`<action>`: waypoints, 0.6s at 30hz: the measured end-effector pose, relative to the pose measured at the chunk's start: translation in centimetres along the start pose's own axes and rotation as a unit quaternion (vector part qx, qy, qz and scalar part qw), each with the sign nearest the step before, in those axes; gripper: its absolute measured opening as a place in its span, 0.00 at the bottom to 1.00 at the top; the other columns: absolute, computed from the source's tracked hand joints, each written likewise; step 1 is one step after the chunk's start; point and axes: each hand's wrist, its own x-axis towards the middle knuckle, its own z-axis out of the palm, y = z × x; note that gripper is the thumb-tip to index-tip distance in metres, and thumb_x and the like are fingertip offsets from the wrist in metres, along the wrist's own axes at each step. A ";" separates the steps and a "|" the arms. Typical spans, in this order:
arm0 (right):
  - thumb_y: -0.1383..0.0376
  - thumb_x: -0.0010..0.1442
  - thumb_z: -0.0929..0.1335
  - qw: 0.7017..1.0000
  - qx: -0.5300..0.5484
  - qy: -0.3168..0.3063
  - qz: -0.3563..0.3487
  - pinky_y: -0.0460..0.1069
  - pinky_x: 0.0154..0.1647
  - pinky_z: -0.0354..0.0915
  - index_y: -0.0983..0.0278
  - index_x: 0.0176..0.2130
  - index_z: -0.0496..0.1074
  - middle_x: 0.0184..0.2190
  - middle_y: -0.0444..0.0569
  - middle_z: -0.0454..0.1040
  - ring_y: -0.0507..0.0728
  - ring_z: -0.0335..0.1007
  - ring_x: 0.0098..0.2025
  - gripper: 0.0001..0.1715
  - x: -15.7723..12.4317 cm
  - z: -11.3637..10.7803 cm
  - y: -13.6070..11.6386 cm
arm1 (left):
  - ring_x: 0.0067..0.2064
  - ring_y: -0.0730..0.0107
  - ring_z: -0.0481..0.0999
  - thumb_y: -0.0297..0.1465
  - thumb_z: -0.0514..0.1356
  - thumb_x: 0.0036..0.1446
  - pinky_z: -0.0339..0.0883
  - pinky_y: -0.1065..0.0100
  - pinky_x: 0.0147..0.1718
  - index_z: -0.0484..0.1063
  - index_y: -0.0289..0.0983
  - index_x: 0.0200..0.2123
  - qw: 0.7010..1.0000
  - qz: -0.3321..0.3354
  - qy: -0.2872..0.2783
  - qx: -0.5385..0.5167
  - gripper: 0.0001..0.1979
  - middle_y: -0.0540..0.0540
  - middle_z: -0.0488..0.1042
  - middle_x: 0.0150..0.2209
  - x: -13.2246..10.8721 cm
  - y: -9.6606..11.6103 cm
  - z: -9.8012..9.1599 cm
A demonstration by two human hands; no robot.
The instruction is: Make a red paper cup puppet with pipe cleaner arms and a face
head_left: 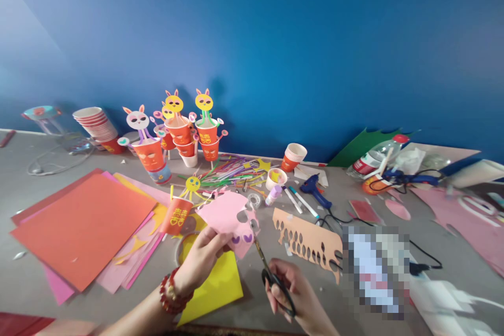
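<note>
My left hand [202,257], with a red bead bracelet at the wrist, pinches the lower edge of a pink paper sheet [226,215]. Curved pieces are cut out of the sheet's right side, and two purple heart shapes [242,239] show near its lower corner. In my right hand [289,286] are black-handled scissors [264,261], fingers wrapped round the handles. Their blades point up and left to the sheet's cut right edge. Beneath the left hand lies a yellow sheet [216,289].
Coloured paper [86,226] is stacked at left. Behind stand decorated cups [149,155] with rabbit faces and a cup stack [94,125]. A peach cut sheet [309,239], blue glue gun [315,190], cable and bottle [380,155] are at right.
</note>
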 end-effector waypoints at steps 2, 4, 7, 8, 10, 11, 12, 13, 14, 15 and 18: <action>0.30 0.44 0.72 1.000 -0.004 0.002 -0.008 0.40 0.12 0.48 0.61 0.27 0.61 0.15 0.39 0.68 0.44 0.51 0.12 0.40 0.0 0.0 0.0 | 0.30 0.71 0.75 0.41 0.76 0.42 0.72 0.70 0.33 0.81 0.35 0.31 1.000 0.001 0.002 0.001 0.17 0.47 0.79 0.29 0.0 0.1 0.1; 0.31 0.45 0.71 1.000 -0.007 0.005 -0.007 0.40 0.12 0.48 0.61 0.27 0.61 0.15 0.39 0.68 0.44 0.51 0.12 0.39 -0.1 0.0 -0.1 | 0.30 0.71 0.75 0.41 0.76 0.42 0.73 0.69 0.33 0.81 0.35 0.31 1.000 0.002 0.002 0.006 0.18 0.47 0.79 0.28 -0.1 0.1 0.2; 0.30 0.46 0.71 1.000 -0.012 0.001 0.003 0.41 0.11 0.48 0.61 0.28 0.61 0.15 0.39 0.68 0.44 0.49 0.12 0.39 -0.1 0.0 -0.1 | 0.31 0.69 0.76 0.43 0.75 0.42 0.73 0.68 0.34 0.81 0.36 0.31 1.000 0.005 -0.003 0.014 0.18 0.46 0.80 0.29 -0.1 0.1 0.2; 0.30 0.45 0.71 1.000 -0.013 -0.001 0.003 0.40 0.11 0.48 0.61 0.28 0.61 0.15 0.39 0.68 0.44 0.49 0.12 0.40 -0.1 0.0 -0.1 | 0.31 0.69 0.76 0.43 0.75 0.42 0.74 0.68 0.34 0.81 0.36 0.31 1.000 0.005 -0.004 0.016 0.18 0.46 0.80 0.30 -0.1 0.0 0.2; 0.29 0.44 0.70 1.000 -0.015 -0.001 -0.004 0.40 0.11 0.48 0.61 0.28 0.60 0.15 0.39 0.68 0.44 0.49 0.12 0.40 -0.1 -0.1 -0.1 | 0.31 0.69 0.76 0.43 0.75 0.43 0.74 0.68 0.34 0.81 0.37 0.32 1.000 0.005 -0.004 0.018 0.18 0.46 0.80 0.30 -0.1 0.0 0.2; 0.29 0.44 0.70 1.000 -0.017 0.001 -0.006 0.40 0.12 0.47 0.61 0.27 0.60 0.15 0.39 0.68 0.44 0.50 0.12 0.40 -0.1 -0.1 -0.2 | 0.31 0.69 0.76 0.43 0.75 0.43 0.74 0.68 0.34 0.81 0.37 0.32 1.000 0.004 -0.003 0.019 0.17 0.46 0.80 0.29 -0.1 0.0 0.2; 0.29 0.44 0.71 1.000 -0.020 0.003 -0.007 0.41 0.12 0.47 0.61 0.27 0.60 0.15 0.39 0.68 0.44 0.50 0.12 0.41 -0.1 -0.1 -0.3 | 0.31 0.68 0.76 0.43 0.75 0.43 0.74 0.68 0.35 0.81 0.37 0.31 1.000 0.003 -0.003 0.021 0.17 0.46 0.80 0.29 -0.1 0.0 0.1; 0.29 0.43 0.71 1.000 -0.023 0.005 -0.007 0.41 0.12 0.47 0.61 0.27 0.60 0.15 0.39 0.68 0.44 0.50 0.13 0.41 -0.1 0.0 -0.4 | 0.31 0.68 0.76 0.43 0.75 0.43 0.74 0.68 0.34 0.81 0.37 0.31 1.000 0.003 -0.001 0.024 0.17 0.46 0.80 0.29 -0.1 0.0 0.1; 0.29 0.43 0.71 1.000 -0.026 0.008 -0.006 0.41 0.12 0.47 0.61 0.27 0.60 0.15 0.39 0.68 0.45 0.50 0.13 0.41 -0.1 0.0 -0.6 | 0.31 0.68 0.76 0.43 0.74 0.43 0.74 0.68 0.34 0.81 0.37 0.31 1.000 0.003 0.000 0.026 0.17 0.46 0.80 0.29 -0.1 -0.1 0.1; 0.29 0.43 0.71 1.000 -0.029 0.009 -0.003 0.41 0.12 0.47 0.60 0.26 0.60 0.16 0.39 0.68 0.45 0.51 0.13 0.41 -0.2 0.0 -0.7 | 0.31 0.68 0.76 0.43 0.74 0.43 0.74 0.68 0.34 0.81 0.37 0.32 1.000 0.003 0.001 0.028 0.17 0.45 0.80 0.30 0.0 -0.1 0.1; 0.29 0.43 0.71 0.999 -0.040 0.008 -0.002 0.41 0.13 0.48 0.61 0.26 0.60 0.16 0.39 0.67 0.46 0.54 0.14 0.40 -0.2 -0.1 -0.9 | 0.30 0.69 0.76 0.43 0.75 0.43 0.73 0.68 0.34 0.81 0.36 0.31 1.000 0.002 0.004 0.025 0.17 0.46 0.79 0.29 0.0 -0.1 0.1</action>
